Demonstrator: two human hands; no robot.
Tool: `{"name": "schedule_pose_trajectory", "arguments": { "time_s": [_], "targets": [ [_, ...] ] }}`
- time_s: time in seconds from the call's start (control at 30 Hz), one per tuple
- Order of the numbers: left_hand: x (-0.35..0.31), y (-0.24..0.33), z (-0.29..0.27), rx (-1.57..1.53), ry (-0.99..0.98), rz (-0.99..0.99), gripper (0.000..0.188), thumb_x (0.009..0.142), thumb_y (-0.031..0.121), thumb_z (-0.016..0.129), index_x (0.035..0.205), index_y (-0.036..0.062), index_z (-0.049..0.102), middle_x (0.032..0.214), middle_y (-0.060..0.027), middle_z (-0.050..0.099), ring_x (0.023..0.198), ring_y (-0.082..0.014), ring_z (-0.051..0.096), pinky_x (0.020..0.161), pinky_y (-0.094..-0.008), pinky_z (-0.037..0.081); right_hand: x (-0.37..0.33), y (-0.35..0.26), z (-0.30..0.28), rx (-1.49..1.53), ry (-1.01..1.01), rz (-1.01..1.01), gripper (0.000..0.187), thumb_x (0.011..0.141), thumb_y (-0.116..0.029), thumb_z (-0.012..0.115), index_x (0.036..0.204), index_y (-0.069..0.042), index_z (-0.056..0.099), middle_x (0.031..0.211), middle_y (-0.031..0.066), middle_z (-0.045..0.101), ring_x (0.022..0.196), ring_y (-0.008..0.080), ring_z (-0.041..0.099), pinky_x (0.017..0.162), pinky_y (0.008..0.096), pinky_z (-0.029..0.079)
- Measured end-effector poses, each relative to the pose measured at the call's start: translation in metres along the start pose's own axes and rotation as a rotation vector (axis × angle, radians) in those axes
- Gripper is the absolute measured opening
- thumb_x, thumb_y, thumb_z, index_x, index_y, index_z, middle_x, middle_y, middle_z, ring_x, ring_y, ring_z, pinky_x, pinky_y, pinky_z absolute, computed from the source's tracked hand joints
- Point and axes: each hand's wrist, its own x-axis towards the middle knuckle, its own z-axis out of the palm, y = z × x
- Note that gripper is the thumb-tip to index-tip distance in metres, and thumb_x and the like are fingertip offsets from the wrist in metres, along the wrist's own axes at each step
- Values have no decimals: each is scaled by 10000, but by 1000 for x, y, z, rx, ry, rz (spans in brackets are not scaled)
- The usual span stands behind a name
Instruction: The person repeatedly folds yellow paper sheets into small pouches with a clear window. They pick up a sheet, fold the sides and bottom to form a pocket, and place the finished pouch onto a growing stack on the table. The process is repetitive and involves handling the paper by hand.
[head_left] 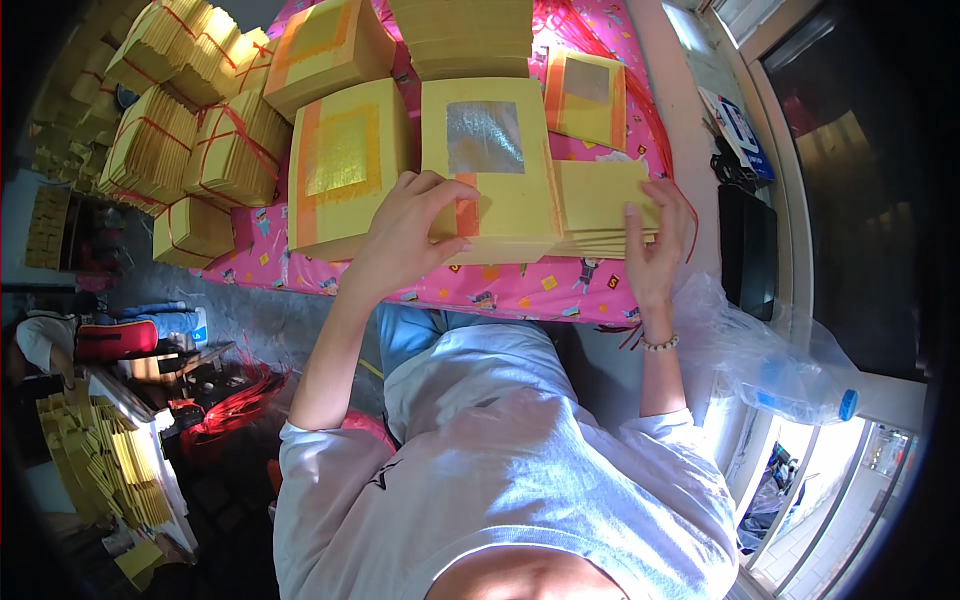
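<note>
A stack of yellow joss paper (490, 205), its top sheet bearing a silver foil square and an orange strip, lies in front of me. My left hand (415, 225) is at its near left corner, with thumb and forefinger curled over the edge. To its right, a smaller fanned bundle of plain yellow sheets (600, 195) sticks out against the stack. My right hand (657, 235) grips that bundle's right end, the thumb on the near side and fingers around the far edge. Left of my left hand stands another stack with a gold foil square (343, 150).
A pink patterned cloth (480, 290) covers the table. More joss paper stacks (330, 45) stand behind, and bundles tied with red string (150, 145) are piled at left. A silver-foiled pile (590, 95) lies at far right. A clear plastic bag (740, 350) hangs beside my right forearm. Another person (45, 345) is at lower left.
</note>
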Motion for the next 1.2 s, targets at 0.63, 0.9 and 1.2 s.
{"name": "schedule_pose_trajectory", "arguments": {
  "time_s": [0.63,0.9,1.2],
  "targets": [
    [2,-17,-5,-93,-79,-12,384,660,125,764,1025,113,646,1031,-65,602,1009,-291,535,893,-382,439,27,-41,27,187,-532,-296,235,727,-222,760,886,-67,685,945,67,649,927,258,594,838,375,459],
    [3,-20,-6,-138,-88,-18,358,665,145,772,1002,114,658,1033,-51,617,1029,-282,539,913,-382,428,30,-41,33,244,-528,-298,170,761,-183,735,848,-52,669,810,63,641,793,250,610,721,362,478],
    [5,-23,-10,-224,-93,-52,310,707,204,764,986,114,666,1005,-45,652,998,-255,570,889,-371,448,40,-51,32,215,-525,-271,102,802,-90,699,834,-7,648,799,84,646,709,242,631,618,320,485]
  ]
}}
